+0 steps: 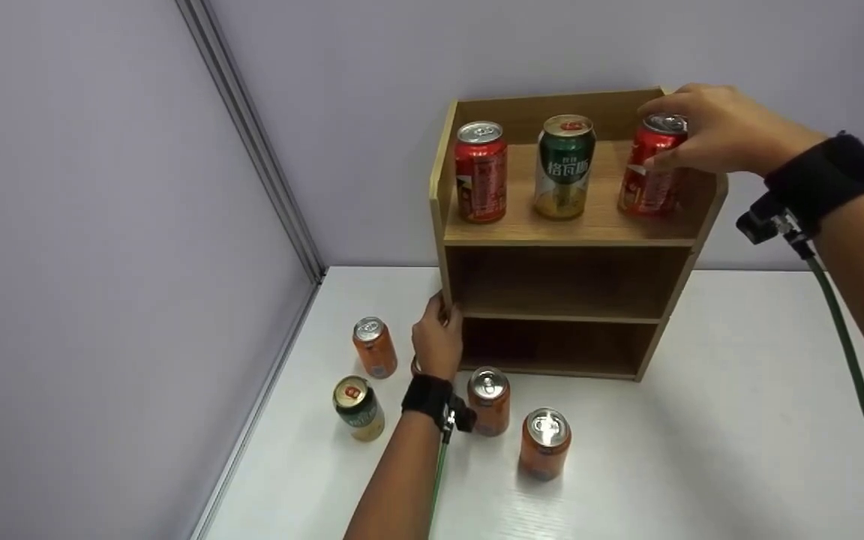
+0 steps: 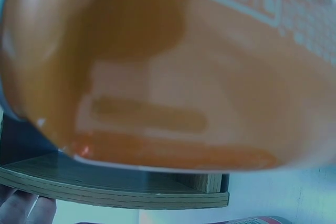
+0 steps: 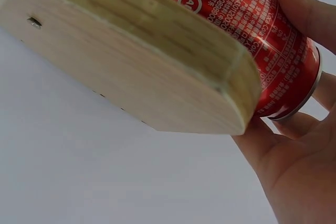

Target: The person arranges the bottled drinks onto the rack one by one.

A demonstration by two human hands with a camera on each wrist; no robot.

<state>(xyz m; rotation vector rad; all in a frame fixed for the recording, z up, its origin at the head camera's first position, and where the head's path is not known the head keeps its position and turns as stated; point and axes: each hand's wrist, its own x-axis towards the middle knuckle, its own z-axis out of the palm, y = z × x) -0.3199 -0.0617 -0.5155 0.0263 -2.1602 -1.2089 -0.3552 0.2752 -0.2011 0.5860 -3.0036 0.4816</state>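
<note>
My right hand [image 1: 728, 131] grips a red soda can [image 1: 653, 184] near its top, at the right end of the wooden shelf's top level. In the right wrist view the thumb [image 3: 310, 17] lies along the red can [image 3: 262, 40], beside the shelf's side panel [image 3: 131, 61]. Low at the left side of the wooden shelf [image 1: 571, 241], my left hand [image 1: 438, 341] holds the panel's front edge. Its fingertips [image 2: 39, 211] show at the shelf board in the left wrist view, where an orange can [image 2: 173, 87] fills most of the picture.
On the top level also stand another red can [image 1: 481, 176] and a green-and-gold can [image 1: 565, 169]. Around my left forearm on the white table are orange cans [image 1: 376, 352] [image 1: 490, 412] [image 1: 544, 450] and a second green-and-gold can [image 1: 361, 416]. A grey wall [image 1: 139, 225] borders the left.
</note>
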